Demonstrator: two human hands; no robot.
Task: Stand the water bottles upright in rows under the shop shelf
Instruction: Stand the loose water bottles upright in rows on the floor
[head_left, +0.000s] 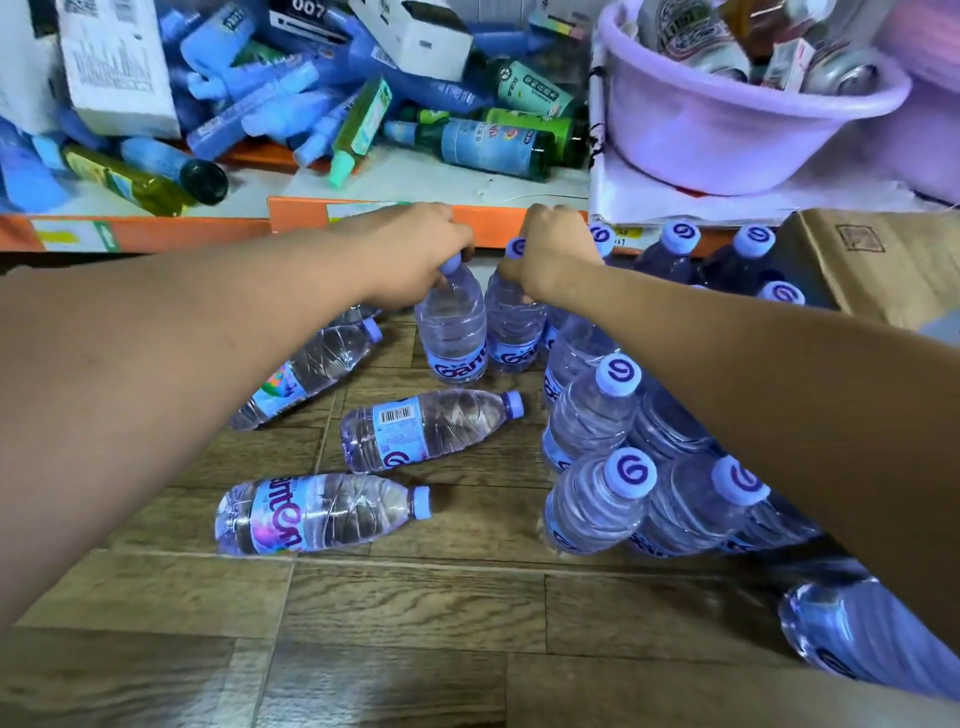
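Left hand (410, 254) closed around the neck of an upright clear plastic water bottle (451, 332); right hand (553, 254) closed on its upright twin (511, 332) — both at the orange shelf edge (488, 228); three bottles lie flat on the wood-pattern floor (415, 613) below the left grip.

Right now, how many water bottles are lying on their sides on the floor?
3 clearly: one beneath the left forearm, one mid-floor with its barcode up, one nearest the camera. A fourth may lie behind the left hand, mostly hidden.
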